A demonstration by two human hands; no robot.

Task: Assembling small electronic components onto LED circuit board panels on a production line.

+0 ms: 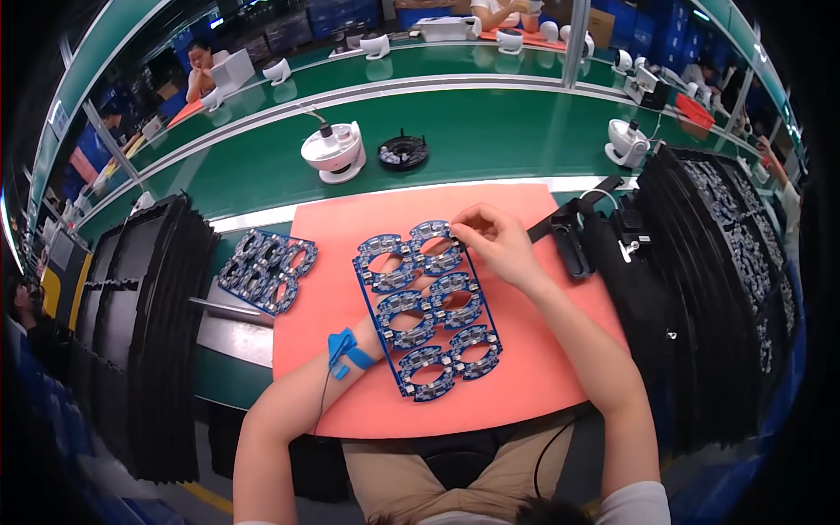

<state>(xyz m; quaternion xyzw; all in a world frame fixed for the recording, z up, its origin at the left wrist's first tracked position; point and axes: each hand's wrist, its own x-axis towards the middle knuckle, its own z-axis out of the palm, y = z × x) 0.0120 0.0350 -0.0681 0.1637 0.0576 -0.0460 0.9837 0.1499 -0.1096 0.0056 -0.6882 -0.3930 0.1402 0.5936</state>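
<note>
Green workbench (490,131) with pink mat (542,367); seemingly a factory hall

Bright, even overhead light; soft shadows; centre sharp; strong fisheye bending and black vignette at the edges.

— Where does the circuit-board panel (429,308) sit?

— On the mat (542,367), near its middle, with the right hand (490,241) at its far right corner and the left hand under it.

— And to the left?

— A smaller panel (267,269) lies just off the mat's left edge; a stack of trays (140,341) stands further left.

— The right side?

— A handheld tool (569,236) lies at the mat's right edge, more stacked trays (735,289) beyond. Behind the mat, on the conveyor belt (490,131), stand a round device (334,150) and a ring part (402,151) beside it.
</note>
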